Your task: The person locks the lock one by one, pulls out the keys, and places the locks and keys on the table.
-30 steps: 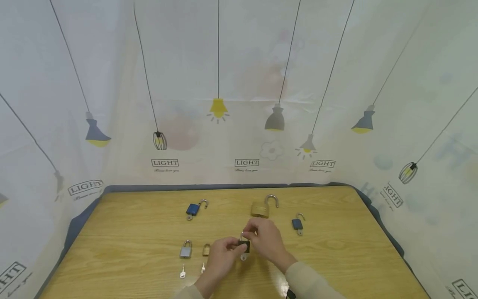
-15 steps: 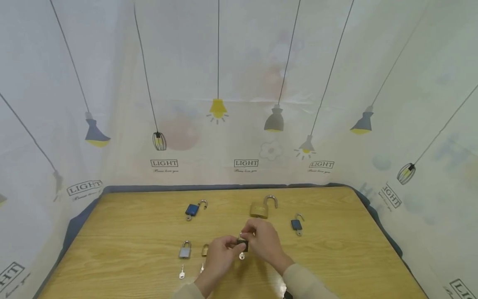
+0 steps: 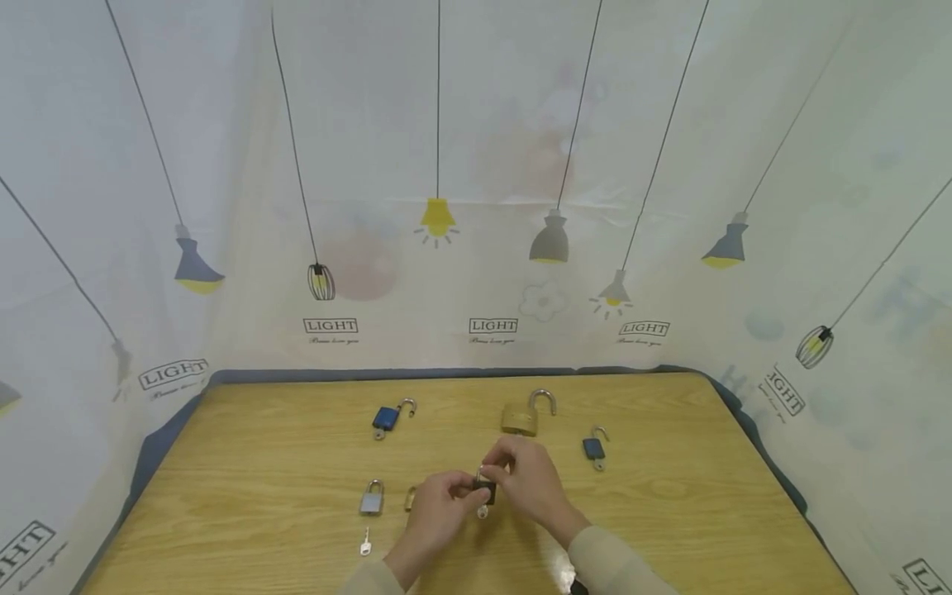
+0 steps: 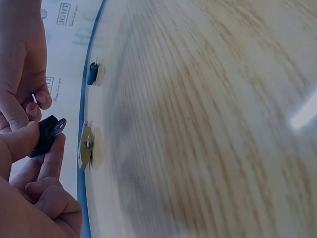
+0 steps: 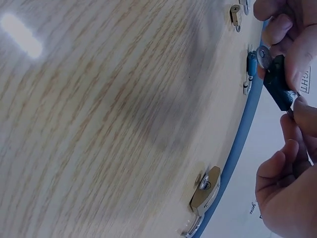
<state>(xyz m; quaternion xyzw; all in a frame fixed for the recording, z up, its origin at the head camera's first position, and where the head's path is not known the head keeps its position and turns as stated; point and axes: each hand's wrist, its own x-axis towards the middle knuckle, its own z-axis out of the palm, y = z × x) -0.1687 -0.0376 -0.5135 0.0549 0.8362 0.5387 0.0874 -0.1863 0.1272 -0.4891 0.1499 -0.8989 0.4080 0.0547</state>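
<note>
Low in the middle of the head view, my left hand holds a black padlock between thumb and fingers, above the table. A key sticks out of the padlock's bottom, its round head showing. My right hand pinches the padlock's metal shackle at the top with thumb and fingertips. Those fingers cover part of the shackle, so I cannot tell whether it is locked.
On the wooden table lie a silver padlock, a loose key and a small brass padlock, half hidden. Farther back, a large brass padlock and two blue padlocks, one left, one right, have their shackles open.
Both hands keep their hold on the black padlock, almost unmoved. The view has shifted slightly, and the second loose key beside the small brass padlock is now hidden by the left hand.
</note>
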